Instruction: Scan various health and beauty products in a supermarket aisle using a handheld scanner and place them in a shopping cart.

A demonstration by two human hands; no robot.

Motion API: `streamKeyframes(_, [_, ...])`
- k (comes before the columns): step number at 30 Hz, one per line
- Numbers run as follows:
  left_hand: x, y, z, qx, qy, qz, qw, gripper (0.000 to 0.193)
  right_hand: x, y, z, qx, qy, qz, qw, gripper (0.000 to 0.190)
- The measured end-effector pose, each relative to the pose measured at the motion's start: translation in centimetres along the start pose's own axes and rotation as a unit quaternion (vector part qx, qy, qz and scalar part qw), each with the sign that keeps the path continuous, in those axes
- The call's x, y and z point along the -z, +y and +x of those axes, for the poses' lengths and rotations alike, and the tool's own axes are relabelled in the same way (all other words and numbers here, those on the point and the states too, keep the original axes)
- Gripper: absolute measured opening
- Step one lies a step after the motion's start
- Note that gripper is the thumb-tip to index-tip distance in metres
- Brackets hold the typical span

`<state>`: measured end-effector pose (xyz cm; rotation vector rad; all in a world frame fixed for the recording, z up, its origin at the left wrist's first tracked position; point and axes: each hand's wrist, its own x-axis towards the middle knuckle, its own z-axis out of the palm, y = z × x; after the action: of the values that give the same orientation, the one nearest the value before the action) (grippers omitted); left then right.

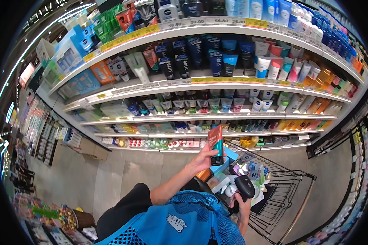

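My left hand point(206, 156) holds an upright squeeze tube point(215, 142), red above and green below, with a black cap at its bottom. The tube is in front of the lower shelves, near the cart's far left part. My right hand point(241, 200) grips a rounded black device point(244, 186) over the goods in the wire shopping cart point(282, 196). Below and around the device lie a white box point(217, 182), a blue box point(230, 159), an orange pack point(203, 174) and several bottles and packs. What the right hand's lower fingers touch is hidden.
A curved-looking store shelf point(208, 81) with several tiers of tubes, bottles and boxes spans the front. Another stocked shelf point(352, 183) runs along the right. At left are a cardboard box display point(89, 148) and, lower down, a brown basket point(85, 219) beside colourful goods.
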<state>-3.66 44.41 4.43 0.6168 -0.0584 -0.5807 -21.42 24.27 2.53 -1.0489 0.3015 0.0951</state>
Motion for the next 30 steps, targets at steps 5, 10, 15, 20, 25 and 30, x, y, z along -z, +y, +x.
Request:
streamKeyframes(5, [1.4, 3.8, -0.6, -0.245, 0.194, 0.278, 0.908, 0.059, -0.7, 0.9, 1.5, -0.022, -0.043, 0.008, 0.999, 0.022])
streamKeyframes(10, [2.2, 13.2, -1.7, -0.298, 0.26, 0.161, 0.904, 0.033, -1.7, 1.6, 3.1, -0.051, -0.089, 0.0, 0.995, 0.026])
streamKeyframes(15, [2.7, 21.7, -1.4, -0.383, 0.206, 0.233, 0.87, 0.025, -3.4, 1.7, 4.6, -0.05, -0.115, -0.01, 0.992, 0.026])
streamKeyframes(20, [2.2, 29.8, 0.3, -0.378, 0.145, 0.368, 0.837, 0.029, -5.6, 1.8, 4.8, -0.025, -0.094, -0.02, 0.995, 0.027])
streamKeyframes(25, [3.4, 39.1, 3.4, -0.403, 0.097, 0.481, 0.773, 0.021, -9.4, 2.7, 4.3, -0.018, -0.026, -0.035, 0.999, 0.028])
streamKeyframes(30, [2.5, 45.1, 4.4, -0.356, 0.06, 0.589, 0.723, 0.017, -14.2, 4.1, 3.7, -0.017, 0.024, -0.013, 0.999, 0.024])
